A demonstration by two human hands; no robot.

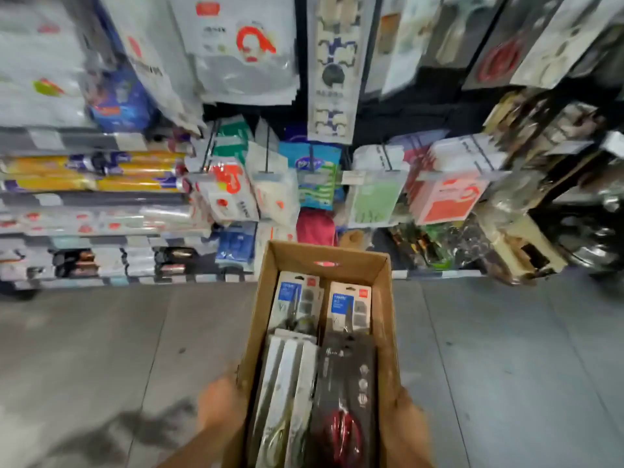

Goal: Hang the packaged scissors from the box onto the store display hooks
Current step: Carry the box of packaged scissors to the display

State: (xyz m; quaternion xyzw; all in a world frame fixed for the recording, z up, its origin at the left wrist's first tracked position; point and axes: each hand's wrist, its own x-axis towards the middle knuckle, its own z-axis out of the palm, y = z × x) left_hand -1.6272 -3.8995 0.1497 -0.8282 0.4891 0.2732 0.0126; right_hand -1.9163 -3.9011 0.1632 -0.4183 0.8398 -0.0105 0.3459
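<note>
1. My left grip point(219, 403) is applied to the outside of the left wall of the box point(324, 261), at its near end. My right grip point(410, 423) is applied to the outside of the right wall, opposite. Together they carry the box above the floor point(101, 349).
2. Motion blur and the box walls hide the fingers. I cannot tell whether either grip is curled under the box or pressed flat against it.
3. The box is open-topped. The packaged scissors lie inside it: two beige cards point(297, 302) side by side at the far end, white packs point(287, 383) at the near left, and a black pack point(344, 400) with red handles at the near right.
4. The display hooks point(266, 153), loaded with bagged goods, stand beyond the far end of the box.
</note>
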